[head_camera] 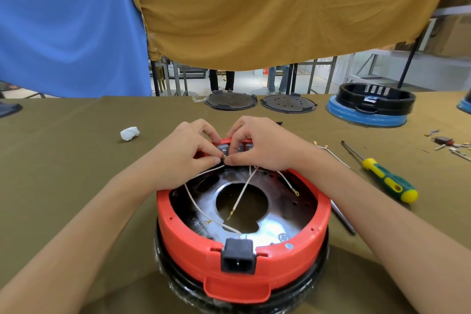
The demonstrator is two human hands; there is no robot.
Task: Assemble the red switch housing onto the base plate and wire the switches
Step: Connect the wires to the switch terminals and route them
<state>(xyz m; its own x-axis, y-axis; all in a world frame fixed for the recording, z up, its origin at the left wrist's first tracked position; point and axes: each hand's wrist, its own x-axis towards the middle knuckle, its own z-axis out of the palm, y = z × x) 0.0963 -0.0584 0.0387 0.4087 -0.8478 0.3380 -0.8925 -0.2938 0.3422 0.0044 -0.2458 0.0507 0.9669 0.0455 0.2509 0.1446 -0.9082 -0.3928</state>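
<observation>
Socket: black power inlet (pixel 238 255) sits in a notch on the near wall of the red switch housing (pixel 193 242), its two pins facing the viewer.
Housing: the red ring stands on a black rim wrapped in clear film (pixel 178 288), on the olive cloth table (pixel 63 186); a red tab juts out at its near bottom edge.
Base plate: shiny metal plate (pixel 277 222) lies inside the red ring, with a large round hole in its middle and small holes toward the right.
Wires: white leads (pixel 243 190) run across the plate from the far side; two end in loose brass terminals over the hole and near the right wall, another curves along the left toward the socket.
Left hand: left hand (pixel 190 145) is curled at the far wall of the housing, thumb and forefinger pinching a brass terminal (pixel 224 157) on a white lead.
Right hand: right hand (pixel 260 144) meets it there, thumb and forefinger pinching the same terminal from the other side.
Switches: grey switch bodies (pixel 246 146) show between the fingers, seated in the far wall of the red ring.
Right of housing: green and yellow screwdriver (pixel 384 176) lies on the cloth, spare leads beside it and small metal parts (pixel 448 144) farther right.
Left: crumpled white wad (pixel 130 133).
Far edge: two dark round plates (pixel 230 100), and a black ring on a blue base (pixel 369 107).
</observation>
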